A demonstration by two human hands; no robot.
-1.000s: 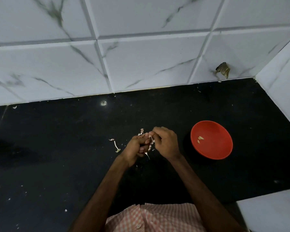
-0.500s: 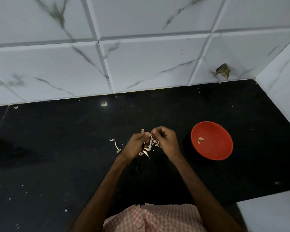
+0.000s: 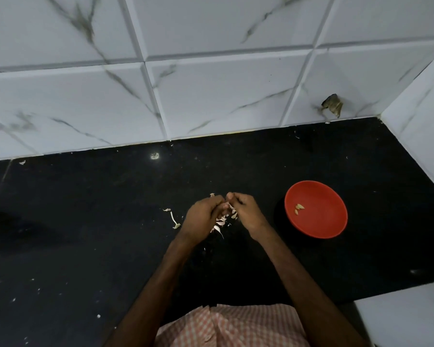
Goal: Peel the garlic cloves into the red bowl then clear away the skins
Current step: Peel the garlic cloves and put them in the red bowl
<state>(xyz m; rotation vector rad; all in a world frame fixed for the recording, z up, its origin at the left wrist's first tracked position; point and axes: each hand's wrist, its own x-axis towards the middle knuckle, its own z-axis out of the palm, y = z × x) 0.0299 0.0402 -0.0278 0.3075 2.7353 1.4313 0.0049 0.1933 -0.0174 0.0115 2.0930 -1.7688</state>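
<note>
My left hand (image 3: 203, 214) and my right hand (image 3: 246, 211) meet fingertip to fingertip above the black counter (image 3: 85, 221), both with curled fingers pinching a garlic clove that is mostly hidden between them. Loose pale garlic skins (image 3: 222, 222) lie in a small heap under and between the hands. The red bowl (image 3: 318, 216) sits on the counter to the right of my right hand, apart from it. A few peeled cloves (image 3: 298, 209) lie inside the bowl near its left side.
A thin garlic stem scrap (image 3: 173, 219) lies left of my left hand. White crumbs dot the counter at the lower left. White marble tiles (image 3: 211, 91) form the back wall, and another tiled wall (image 3: 421, 136) closes the right. A white surface (image 3: 406, 319) fills the lower right corner.
The hands have stayed together over the skin heap, working the clove; more loose skins show beneath them than a second ago. The bowl has not moved.
</note>
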